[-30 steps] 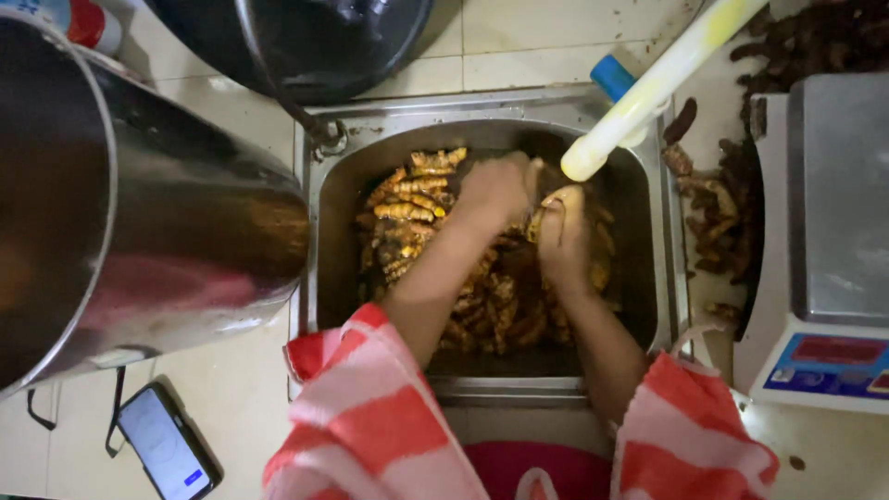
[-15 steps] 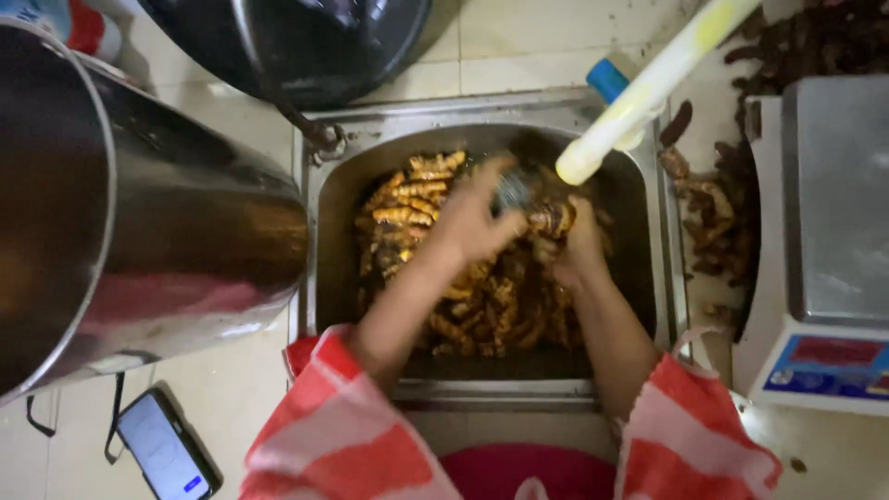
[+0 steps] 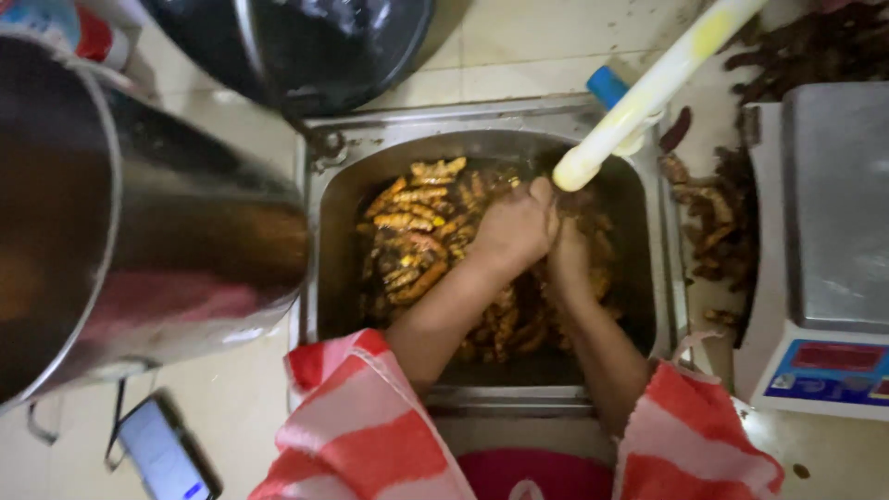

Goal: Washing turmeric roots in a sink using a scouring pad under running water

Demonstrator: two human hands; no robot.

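left hand (image 3: 515,227) hides right hand (image 3: 567,259), grip unclear

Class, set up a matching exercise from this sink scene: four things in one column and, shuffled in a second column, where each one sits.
Things:
1. orange-brown roots
2. weighing scale
3. phone
4. large steel pot

Places:
A. on the counter at the right edge
B. lower left, on the counter
C. inside the steel sink
D. left of the sink, lying tilted

Pairs: 1-C, 2-A, 3-B, 4-D. Both hands, left hand and right hand, are in the sink among the roots, below the pale hose.
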